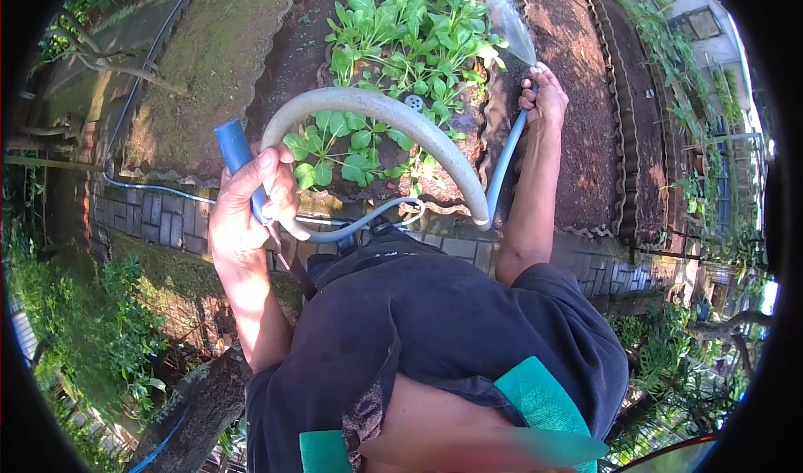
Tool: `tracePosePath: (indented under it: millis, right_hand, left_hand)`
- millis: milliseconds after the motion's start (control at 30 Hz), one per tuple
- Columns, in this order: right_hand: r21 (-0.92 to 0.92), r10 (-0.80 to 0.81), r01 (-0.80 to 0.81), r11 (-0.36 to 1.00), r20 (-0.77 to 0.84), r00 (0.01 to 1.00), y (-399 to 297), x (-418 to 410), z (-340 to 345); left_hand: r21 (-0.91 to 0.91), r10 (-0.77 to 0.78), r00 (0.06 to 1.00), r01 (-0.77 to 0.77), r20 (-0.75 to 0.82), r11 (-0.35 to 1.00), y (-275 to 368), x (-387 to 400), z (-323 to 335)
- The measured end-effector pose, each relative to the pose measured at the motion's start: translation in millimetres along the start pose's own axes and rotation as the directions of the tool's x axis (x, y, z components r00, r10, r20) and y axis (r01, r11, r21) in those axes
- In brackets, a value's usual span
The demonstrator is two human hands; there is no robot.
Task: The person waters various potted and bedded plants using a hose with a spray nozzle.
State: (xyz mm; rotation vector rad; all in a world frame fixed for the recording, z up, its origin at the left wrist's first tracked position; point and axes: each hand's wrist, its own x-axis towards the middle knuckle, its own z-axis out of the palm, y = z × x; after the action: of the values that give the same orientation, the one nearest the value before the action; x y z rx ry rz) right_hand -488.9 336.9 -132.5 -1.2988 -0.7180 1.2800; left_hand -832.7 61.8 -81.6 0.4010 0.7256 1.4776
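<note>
My right hand [544, 100] grips the end of a garden hose [507, 147], thumb at its mouth. A fan of water [511, 24] sprays from it toward the top of the view, by the leafy green plants [414, 27]. My left hand [248, 200] is closed around the blue handle [231, 143] of a hand tool, whose dark metal blade [292, 256] points back toward my body. The same hand also holds a pale grey length of the hose [376, 101], which arches across to the right. Below it, the hose loops near my feet.
Corrugated edging [618, 122] borders the soil beds. A perforated round cap [413, 103] stands among the plants. A brick path [157, 219] runs crosswise by my feet, with a thin pipe or hose [128, 96] at left. Bare branches [106, 59] jut in from the left.
</note>
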Motion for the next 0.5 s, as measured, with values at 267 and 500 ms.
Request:
tracePosePath:
  millis: [267, 500]
  right_hand:
    - [0.037, -0.037, 0.037, 0.999, 0.008, 0.999, -3.5, -3.2, 0.5]
    - [-0.018, -0.013, 0.014, 1.000, 0.012, 1.000, -4.1, 1.2, -1.5]
  left_hand:
    - [0.002, -0.011, 1.000, 0.011, -0.008, 1.000, -1.6, -0.3, 1.8]
    - [0.002, -0.031, 1.000, 0.031, 0.005, 1.000, -1.7, 0.2, 4.3]
